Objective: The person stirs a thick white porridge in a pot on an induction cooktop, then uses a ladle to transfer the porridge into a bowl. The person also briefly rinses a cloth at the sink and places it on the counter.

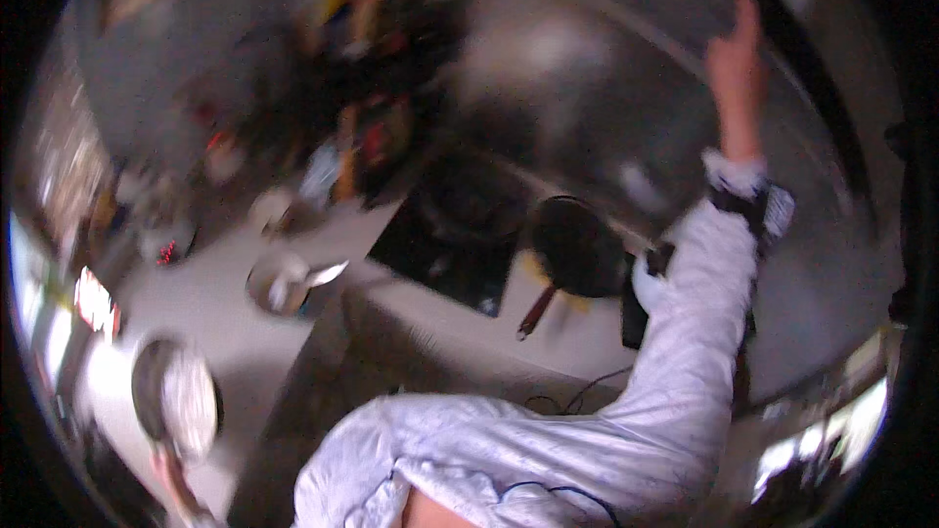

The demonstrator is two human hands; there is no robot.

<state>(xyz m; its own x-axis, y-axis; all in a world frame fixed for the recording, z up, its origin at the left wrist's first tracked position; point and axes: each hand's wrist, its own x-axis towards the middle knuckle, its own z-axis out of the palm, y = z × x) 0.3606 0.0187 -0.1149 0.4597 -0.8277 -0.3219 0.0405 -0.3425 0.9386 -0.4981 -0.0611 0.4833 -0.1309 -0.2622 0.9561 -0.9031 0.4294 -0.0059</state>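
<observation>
My right hand (739, 62) is raised at the upper right, one finger extended and nothing visible in it. It is in front of a grey panel (660, 7) with a dark edge; blur hides whether it touches. My left hand (170, 475) is at the lower left, against the near rim of a round metal pan or bowl (139, 389) with a pale round surface inside. Its fingers are too blurred to show a grip. Below my right forearm, a dark frying pan (579, 249) with a reddish-brown handle (537, 314) lies on the pale counter (411, 308).
A black glass cooktop (447, 257) is left of the frying pan. A bowl (257, 282) with a white utensil (329, 273) stands farther left. Blurred items (374, 139) crowd the back. A dark cord (587, 392) hangs near the counter's front edge.
</observation>
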